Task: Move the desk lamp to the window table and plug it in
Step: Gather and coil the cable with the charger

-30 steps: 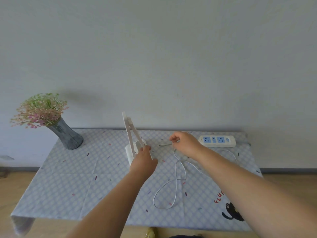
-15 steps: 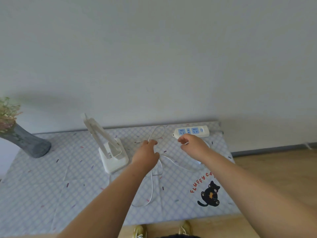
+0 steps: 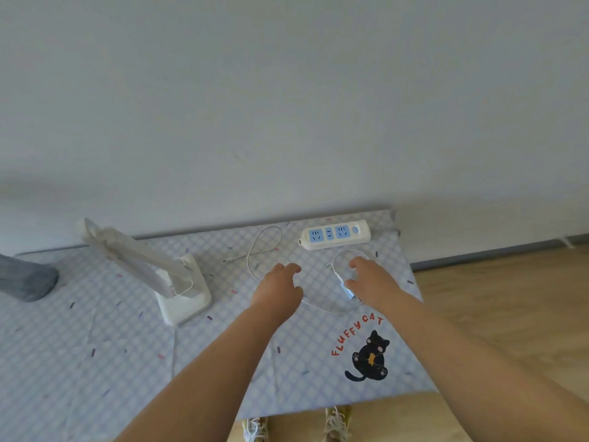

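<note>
Now the folded lamp (image 3: pixel 181 291) stands on the table (image 3: pixel 95 346), left of both hands. The left hand (image 3: pixel 279 287) lies loosely curled over the cord (image 3: pixel 250 261); I cannot tell whether it grips. The right hand (image 3: pixel 371 280) pinches the plug (image 3: pixel 348 292) near the power strip (image 3: pixel 336 235).

Your right hand (image 3: pixel 369 282) covers most of the blue plug (image 3: pixel 348 292) (grip unclear), and the left edge cuts off the grey vase (image 3: pixel 25 280)
</note>
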Motion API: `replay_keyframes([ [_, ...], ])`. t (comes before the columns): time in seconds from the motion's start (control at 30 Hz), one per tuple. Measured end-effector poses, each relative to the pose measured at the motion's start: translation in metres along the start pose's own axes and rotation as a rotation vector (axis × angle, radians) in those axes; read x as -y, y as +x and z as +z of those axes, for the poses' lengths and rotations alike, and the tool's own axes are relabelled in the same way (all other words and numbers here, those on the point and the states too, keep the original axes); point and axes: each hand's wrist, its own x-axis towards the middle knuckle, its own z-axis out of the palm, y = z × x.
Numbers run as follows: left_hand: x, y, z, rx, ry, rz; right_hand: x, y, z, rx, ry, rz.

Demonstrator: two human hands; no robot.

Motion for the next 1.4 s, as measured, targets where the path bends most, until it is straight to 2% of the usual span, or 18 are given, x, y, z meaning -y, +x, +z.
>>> replay_keyframes([
  [0.2,-0.005,0.01,0.009,0.025,0.007,-0.027,-0.007,0.014,0.015,0.051,-0.07,-0.015],
  [0.43,-0.004,0.012,0.012,0.028,-0.005,-0.037,-0.014,0.02,0.027,0.051,-0.308,-0.118],
  [0.7,-0.003,0.011,0.004,0.017,-0.04,-0.022,-0.007,0.019,0.026,0.063,-0.309,-0.122],
  [0.87,-0.007,0.013,-0.008,-0.004,-0.066,0.01,0.004,0.009,0.014,0.015,-0.19,-0.142],
  [1.0,-0.013,0.016,-0.024,-0.034,-0.11,0.031,0.02,-0.002,-0.002,-0.024,-0.001,-0.136],
  [1.2,-0.024,0.016,-0.051,-0.071,-0.163,0.126,0.048,-0.024,-0.031,0.07,0.357,-0.061],
  [1.4,-0.031,0.016,-0.077,-0.143,-0.094,0.245,0.073,-0.039,-0.053,0.128,0.573,-0.063],
])
